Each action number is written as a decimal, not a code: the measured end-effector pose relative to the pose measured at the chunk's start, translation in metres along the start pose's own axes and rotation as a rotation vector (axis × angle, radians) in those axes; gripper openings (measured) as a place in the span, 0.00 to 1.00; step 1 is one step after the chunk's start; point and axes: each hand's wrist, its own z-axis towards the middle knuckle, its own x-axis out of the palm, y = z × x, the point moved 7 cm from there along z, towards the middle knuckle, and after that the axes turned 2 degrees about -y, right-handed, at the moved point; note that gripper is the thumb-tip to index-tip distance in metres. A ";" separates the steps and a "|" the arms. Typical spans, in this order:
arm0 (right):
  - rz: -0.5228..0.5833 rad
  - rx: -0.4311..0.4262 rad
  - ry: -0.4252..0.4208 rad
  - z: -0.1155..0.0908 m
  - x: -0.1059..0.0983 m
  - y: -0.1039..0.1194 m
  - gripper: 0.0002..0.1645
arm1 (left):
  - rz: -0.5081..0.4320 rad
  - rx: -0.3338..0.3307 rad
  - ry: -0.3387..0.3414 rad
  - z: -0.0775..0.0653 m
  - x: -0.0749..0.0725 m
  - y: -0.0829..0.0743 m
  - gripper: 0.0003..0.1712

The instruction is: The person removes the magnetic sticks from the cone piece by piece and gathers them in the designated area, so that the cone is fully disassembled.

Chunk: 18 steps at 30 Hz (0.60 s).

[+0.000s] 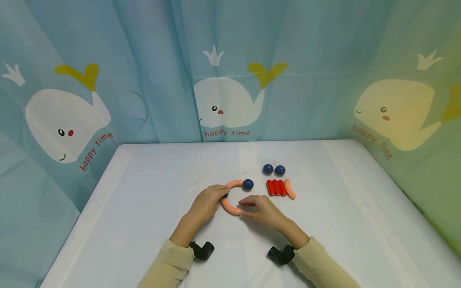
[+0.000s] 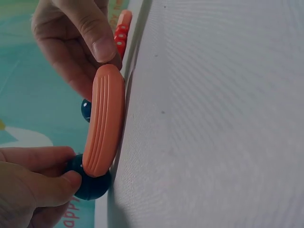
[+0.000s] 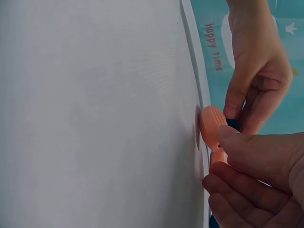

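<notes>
Four dark blue balls (image 1: 268,169), three curved orange rods (image 1: 290,189) and three red rods (image 1: 276,187) are in our view on a white table (image 1: 151,168). Two of the orange rods and two of the balls make up a C shape near the middle, its gap facing right.

We see two bare hands at this shape. The left hand (image 1: 208,202) pinches one ball, the pinched ball (image 2: 92,189), at the C's left side between thumb and fingers. The lower orange rod (image 2: 104,121) touches that ball at one end. The right hand (image 1: 263,210) has its thumb on this rod's other end; its remaining fingers curve loosely, well apart from the thumb. The upper orange rod (image 1: 235,183) meets the second ball (image 1: 247,184) at its right tip; the left fingers hide its other end from us.

To the right, we count three red rods side by side, with the third orange rod tilted just beside them. The last two balls sit close together behind this group.

Two beige sleeves (image 1: 167,262) and two black wrist devices (image 1: 203,251) are at the bottom. Behind the table, three white whales (image 1: 230,102) decorate a blue curtain (image 1: 158,36).
</notes>
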 end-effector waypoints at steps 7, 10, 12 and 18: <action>-0.011 0.000 0.023 -0.001 -0.002 -0.002 0.18 | 0.005 0.017 -0.003 0.000 -0.001 -0.003 0.13; -0.017 -0.002 0.025 -0.001 -0.003 -0.004 0.18 | -0.019 0.030 0.003 0.000 -0.001 -0.005 0.11; -0.017 -0.002 0.025 -0.001 -0.004 -0.006 0.17 | -0.028 0.037 0.008 0.000 -0.001 -0.006 0.10; -0.002 0.001 0.023 -0.002 -0.005 -0.008 0.13 | -0.027 0.024 0.022 0.000 0.000 -0.006 0.10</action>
